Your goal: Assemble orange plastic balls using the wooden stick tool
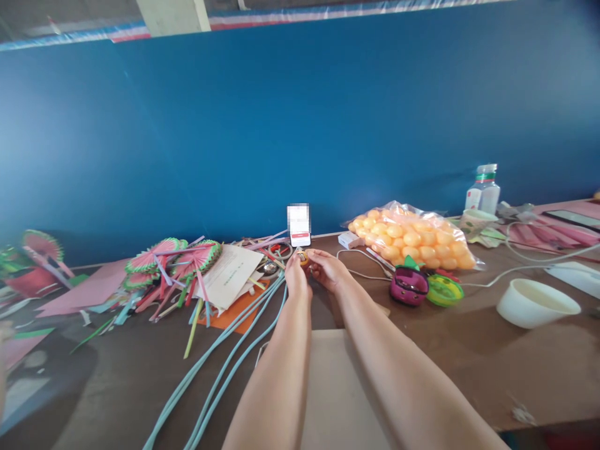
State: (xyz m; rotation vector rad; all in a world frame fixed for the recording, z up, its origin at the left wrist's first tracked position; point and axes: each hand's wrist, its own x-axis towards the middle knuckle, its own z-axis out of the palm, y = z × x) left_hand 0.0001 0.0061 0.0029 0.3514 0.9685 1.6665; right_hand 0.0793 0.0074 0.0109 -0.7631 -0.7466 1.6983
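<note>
My left hand (295, 275) and my right hand (326, 270) meet over the table, fingers pinched around a small yellow-orange round thing (303, 257). Its exact kind is too small to make out. Just beyond my fingertips a phone (300, 226) with a lit screen stands upright near the blue wall. Beside my left hand lie a small shiny metal piece (269, 267) and a tangle of thin cords and strips. Pale blue cords (220, 344) run from there toward the front left. A white cable (360, 253) lies right of my right hand.
Pink and green paper fans (162, 259) and a printed sheet (229, 275) lie at left. To the right are a bag of orange balls (412, 234), a purple container (409, 285), a yellow-green dish (444, 289), a white bowl (537, 304) and plastic bottles (482, 190).
</note>
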